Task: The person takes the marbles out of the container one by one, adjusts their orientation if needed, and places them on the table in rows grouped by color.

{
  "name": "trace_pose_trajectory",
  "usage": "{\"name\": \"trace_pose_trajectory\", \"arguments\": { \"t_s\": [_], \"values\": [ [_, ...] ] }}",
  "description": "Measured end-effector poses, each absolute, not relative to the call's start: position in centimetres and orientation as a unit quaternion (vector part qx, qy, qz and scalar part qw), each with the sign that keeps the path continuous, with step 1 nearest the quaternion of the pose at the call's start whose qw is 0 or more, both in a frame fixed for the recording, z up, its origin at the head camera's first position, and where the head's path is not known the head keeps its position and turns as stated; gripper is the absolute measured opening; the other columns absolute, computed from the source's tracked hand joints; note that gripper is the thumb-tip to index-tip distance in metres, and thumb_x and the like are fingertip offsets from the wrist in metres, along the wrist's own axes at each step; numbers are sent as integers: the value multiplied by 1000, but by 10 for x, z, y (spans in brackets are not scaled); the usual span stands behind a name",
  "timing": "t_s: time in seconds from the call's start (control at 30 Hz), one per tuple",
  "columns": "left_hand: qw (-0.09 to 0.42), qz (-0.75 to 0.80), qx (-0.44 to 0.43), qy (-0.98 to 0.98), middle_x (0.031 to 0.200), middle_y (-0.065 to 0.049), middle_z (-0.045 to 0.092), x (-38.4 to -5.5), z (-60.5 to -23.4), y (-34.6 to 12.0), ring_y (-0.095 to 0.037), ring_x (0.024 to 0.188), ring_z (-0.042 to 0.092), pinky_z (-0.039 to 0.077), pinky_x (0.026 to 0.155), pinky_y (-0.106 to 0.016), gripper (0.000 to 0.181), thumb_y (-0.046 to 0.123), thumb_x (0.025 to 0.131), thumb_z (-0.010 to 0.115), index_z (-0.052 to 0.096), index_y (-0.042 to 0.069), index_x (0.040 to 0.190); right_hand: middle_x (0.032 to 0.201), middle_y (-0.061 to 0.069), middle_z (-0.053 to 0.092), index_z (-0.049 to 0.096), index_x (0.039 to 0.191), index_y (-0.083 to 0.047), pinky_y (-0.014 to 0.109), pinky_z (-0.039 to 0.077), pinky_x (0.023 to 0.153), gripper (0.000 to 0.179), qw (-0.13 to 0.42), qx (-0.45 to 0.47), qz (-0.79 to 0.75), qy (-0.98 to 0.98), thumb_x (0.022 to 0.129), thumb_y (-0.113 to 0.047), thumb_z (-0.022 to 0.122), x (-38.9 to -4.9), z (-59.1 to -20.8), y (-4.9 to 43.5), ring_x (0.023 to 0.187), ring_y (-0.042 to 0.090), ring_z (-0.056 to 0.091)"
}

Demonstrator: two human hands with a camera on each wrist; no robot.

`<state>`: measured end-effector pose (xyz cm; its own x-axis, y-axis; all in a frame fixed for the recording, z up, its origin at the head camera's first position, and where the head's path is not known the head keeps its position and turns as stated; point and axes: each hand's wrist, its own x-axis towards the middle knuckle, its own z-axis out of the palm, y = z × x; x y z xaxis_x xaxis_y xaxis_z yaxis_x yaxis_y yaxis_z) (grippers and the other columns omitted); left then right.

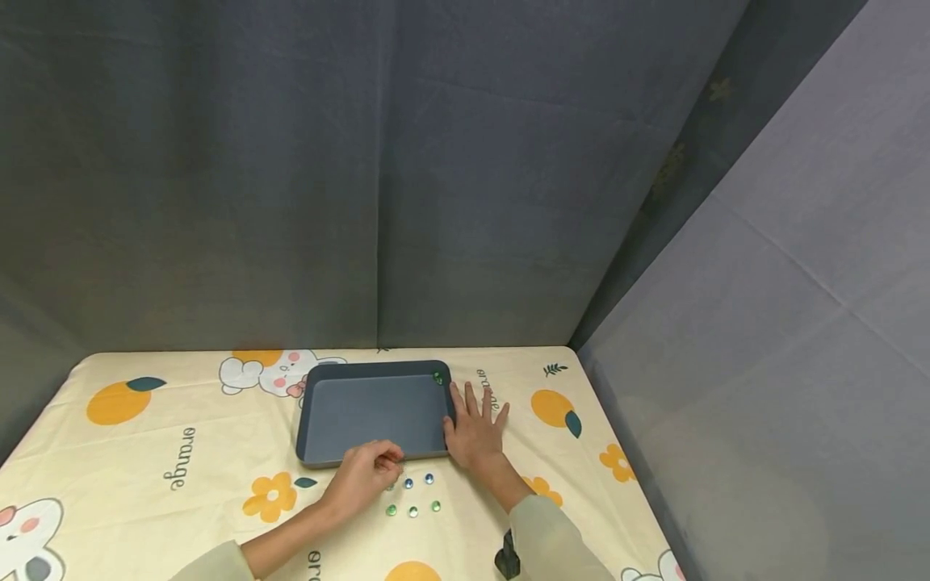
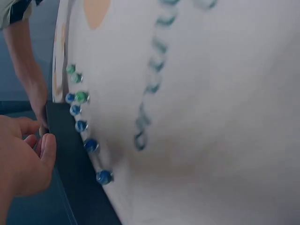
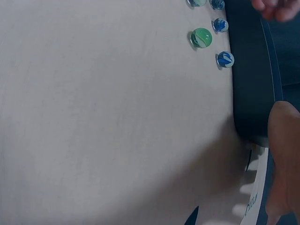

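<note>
A dark grey rectangular tray (image 1: pixel 374 411) lies on the patterned tablecloth. My left hand (image 1: pixel 366 476) is over its near edge with fingers curled and thumb close to the fingertips; whether something sits between them is hidden. In the left wrist view, the left hand (image 2: pixel 28 157) is beside the tray's rim (image 2: pixel 75 173). My right hand (image 1: pixel 475 436) spreads its fingers at the tray's right side, thumb against the rim. Glass marbles lie along the near side, among them a green marble (image 3: pixel 201 38) and a blue marble (image 2: pixel 104 177). Inside the tray's far right corner is green glass (image 1: pixel 438 377).
The tablecloth (image 1: pixel 211 484) has printed oranges, flowers, rabbits and lettering. A dark grey curtain (image 1: pixel 291 177) hangs behind the table, and a lighter grey curtain (image 1: pixel 785 339) stands along the right side.
</note>
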<state>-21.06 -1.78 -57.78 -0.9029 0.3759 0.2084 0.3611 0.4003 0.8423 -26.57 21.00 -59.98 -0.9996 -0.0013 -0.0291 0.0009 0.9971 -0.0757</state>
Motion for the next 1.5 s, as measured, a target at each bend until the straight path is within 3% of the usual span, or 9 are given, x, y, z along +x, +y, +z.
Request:
{"name": "trace_pose_trajectory", "arguments": {
  "t_s": [0.2,0.5,0.77,1.5],
  "values": [
    [17,523,192,830,86,1,70,-231,-578,-14,-9,76,67,55,69,-24,16,-1,84,76,72,2,99,164,7,21,18,161,-27,72,7,110,63,10,-4,-30,999,104,-44,38,-265,-600,209,149,41,10],
    [30,519,189,833,88,-1,70,-261,-570,3,-12,77,67,56,66,-25,16,0,85,75,72,3,100,165,7,19,17,161,-28,72,6,110,64,13,-2,-23,1000,104,-47,37,-266,-601,211,149,41,8],
    [42,531,168,829,100,-18,71,-292,-579,30,-24,87,70,58,74,-33,21,-1,86,74,70,-3,106,165,7,19,18,161,-28,73,5,110,63,12,-1,-30,999,104,-46,39,-267,-601,212,149,41,8],
    [-21,467,136,873,96,-16,72,-331,-607,73,-28,90,70,57,80,-40,25,-5,82,75,70,-6,106,164,7,19,18,161,-29,74,5,109,62,14,-3,-37,999,104,-45,38,-267,-601,212,149,42,8]
  ]
}}
